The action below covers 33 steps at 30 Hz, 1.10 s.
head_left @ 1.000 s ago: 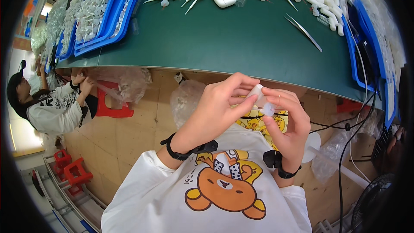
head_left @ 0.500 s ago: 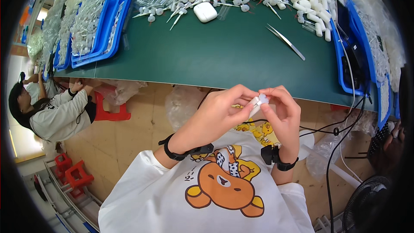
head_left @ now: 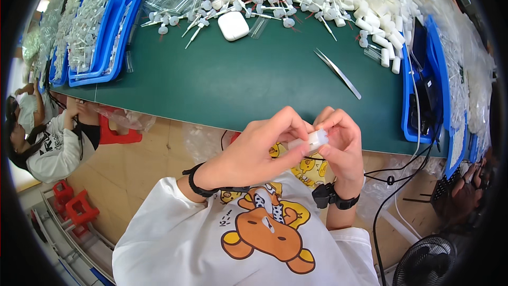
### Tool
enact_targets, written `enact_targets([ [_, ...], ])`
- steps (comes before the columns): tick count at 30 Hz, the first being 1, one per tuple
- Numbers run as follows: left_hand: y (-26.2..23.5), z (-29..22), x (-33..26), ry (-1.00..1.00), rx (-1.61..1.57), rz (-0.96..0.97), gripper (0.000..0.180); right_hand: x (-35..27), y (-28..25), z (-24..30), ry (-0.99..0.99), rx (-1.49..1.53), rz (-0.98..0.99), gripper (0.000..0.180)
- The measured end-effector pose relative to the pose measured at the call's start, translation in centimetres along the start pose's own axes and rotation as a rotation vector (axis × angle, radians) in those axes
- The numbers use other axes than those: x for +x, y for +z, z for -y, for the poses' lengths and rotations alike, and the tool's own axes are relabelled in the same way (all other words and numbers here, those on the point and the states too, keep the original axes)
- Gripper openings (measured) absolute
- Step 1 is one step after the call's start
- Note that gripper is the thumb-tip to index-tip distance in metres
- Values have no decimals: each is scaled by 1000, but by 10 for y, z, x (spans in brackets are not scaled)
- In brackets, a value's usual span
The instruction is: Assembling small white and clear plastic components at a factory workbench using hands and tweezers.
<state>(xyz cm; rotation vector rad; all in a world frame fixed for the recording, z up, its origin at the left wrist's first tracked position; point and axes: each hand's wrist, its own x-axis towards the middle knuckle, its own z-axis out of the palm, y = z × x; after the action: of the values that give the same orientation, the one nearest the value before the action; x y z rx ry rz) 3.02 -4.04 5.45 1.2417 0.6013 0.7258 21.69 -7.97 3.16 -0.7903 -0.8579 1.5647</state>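
Pinching a small white plastic cap (head_left: 316, 140) between both sets of fingers, I hold it in the air above my lap, just off the near edge of the green counter (head_left: 238, 85). My left hand (head_left: 254, 151) closes on its near end with thumb and forefinger, and my right hand (head_left: 341, 143) clenches round the far end; both are grasping the same piece. I judge it very light, stiff and smooth, likely slippery, so a hold on the two ends suits it better than on the slick sides. A thin dark line runs out from below it, but I cannot tell whether that belongs to the piece. On the counter, metal tweezers (head_left: 338, 71) lie slanted right of the middle, well apart from my hands. A white rounded case (head_left: 233, 25) sits near the far edge, touching a scatter of clear plastic parts with white heads (head_left: 264, 0). White plastic cylinders (head_left: 370, 16) heap toward the far right corner. Blue trays (head_left: 111, 37) of clear parts in clear bags line the left edge, and another blue tray (head_left: 431, 85) stands along the right edge. No label is legible.
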Motion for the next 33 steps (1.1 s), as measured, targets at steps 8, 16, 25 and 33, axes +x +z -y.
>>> enact_targets([
  [8,-16,3,18,-33,156,28,23,14,-13,-14,15,40,-61,37],
  [16,-20,5,27,-26,55,82,18,16,4,-41,-169,40,-135,46],
  [25,-4,-12,44,541,517,-61,22,20,20,-19,-413,-14,-548,24],
  [33,80,-60,23,1057,-811,243,27,63,41,64,-7,-1055,-99,14],
])
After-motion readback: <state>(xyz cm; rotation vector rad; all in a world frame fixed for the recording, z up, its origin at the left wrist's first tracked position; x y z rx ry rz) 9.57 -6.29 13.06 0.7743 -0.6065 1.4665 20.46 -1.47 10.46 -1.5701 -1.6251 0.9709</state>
